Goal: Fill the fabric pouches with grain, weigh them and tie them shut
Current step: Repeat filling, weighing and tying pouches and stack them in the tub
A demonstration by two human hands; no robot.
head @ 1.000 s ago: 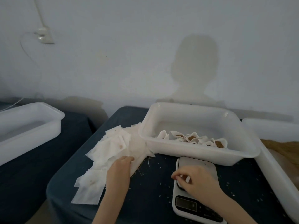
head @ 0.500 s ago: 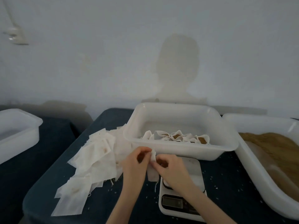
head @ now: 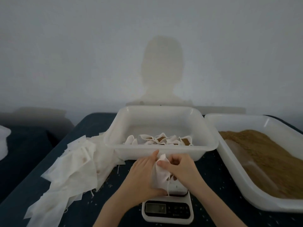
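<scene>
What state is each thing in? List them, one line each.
left hand: grips the pouch.
right hand: pinches the pouch top.
pouch: held over the scale, untied.
scale: display unreadable.
middle tub: holds filled, open pouches.
right tub: heaped with grain.
empty pouches: piled loosely.

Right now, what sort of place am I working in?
Probably a small hand-packing workstation: a white plastic tub of brown grain, a small white digital scale, and a pile of empty white fabric pouches on a dark-covered table.
</scene>
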